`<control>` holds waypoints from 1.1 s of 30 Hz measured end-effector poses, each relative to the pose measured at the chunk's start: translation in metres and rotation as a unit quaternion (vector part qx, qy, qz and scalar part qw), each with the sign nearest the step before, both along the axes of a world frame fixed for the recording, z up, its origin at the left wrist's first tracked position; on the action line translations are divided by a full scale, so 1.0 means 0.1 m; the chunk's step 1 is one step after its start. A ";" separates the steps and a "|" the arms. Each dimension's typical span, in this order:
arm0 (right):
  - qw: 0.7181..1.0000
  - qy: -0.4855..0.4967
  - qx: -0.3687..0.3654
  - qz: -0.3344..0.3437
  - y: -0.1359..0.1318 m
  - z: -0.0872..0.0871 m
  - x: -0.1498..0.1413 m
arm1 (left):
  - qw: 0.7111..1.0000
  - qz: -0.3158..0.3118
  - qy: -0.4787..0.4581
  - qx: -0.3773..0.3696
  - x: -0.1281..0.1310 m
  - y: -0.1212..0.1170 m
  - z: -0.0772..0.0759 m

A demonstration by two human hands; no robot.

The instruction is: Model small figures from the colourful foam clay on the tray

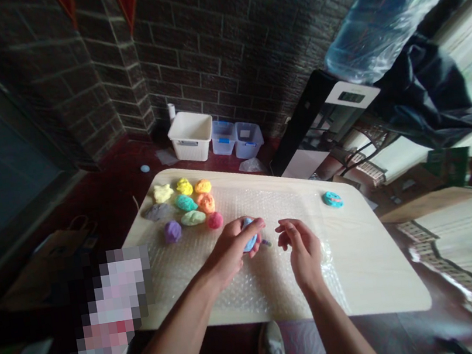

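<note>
My left hand [229, 252] is closed around a light blue lump of modelling clay [249, 235], with the thumb across its top. To the right of it, my right hand [303, 247] hovers over the table with loosely bent fingers slightly apart; nothing shows in them. A small multicoloured piece [266, 243] lies between the hands on the bubble wrap [243, 285]. Beyond my left hand sit several clay lumps, among them a red-pink one [215, 221], a purple one [172, 231], a pale green one [193, 217] and an orange one [206, 203].
A blue clay disc with a pinkish stripe [332, 199] lies on the right of the pale table [376, 256]. On the floor behind stand a white basket [191, 139] and two clear bins [224, 138]. A water dispenser [321, 123] is at the back right. Cardboard [426, 204] lies right.
</note>
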State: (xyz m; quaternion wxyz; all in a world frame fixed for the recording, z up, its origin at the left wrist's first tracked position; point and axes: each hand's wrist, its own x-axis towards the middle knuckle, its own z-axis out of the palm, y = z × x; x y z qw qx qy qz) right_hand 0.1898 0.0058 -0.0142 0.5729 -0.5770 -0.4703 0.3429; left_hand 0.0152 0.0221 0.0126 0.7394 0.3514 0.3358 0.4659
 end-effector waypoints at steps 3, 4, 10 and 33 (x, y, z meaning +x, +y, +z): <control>1.000 0.000 0.000 0.002 0.00 -0.01 0.01 | 0.999 0.013 0.048 -0.007 -0.01 -0.02 0.02; 1.000 0.001 -0.001 0.002 0.01 -0.02 0.01 | 0.997 0.028 0.061 -0.024 -0.01 -0.02 0.02; 1.000 0.011 -0.006 -0.002 0.02 -0.02 -0.01 | 0.984 0.115 0.054 -0.123 -0.01 0.03 0.01; 0.998 0.038 0.009 0.041 -0.02 0.00 -0.05 | 0.997 0.046 0.067 -0.015 0.06 -0.03 -0.04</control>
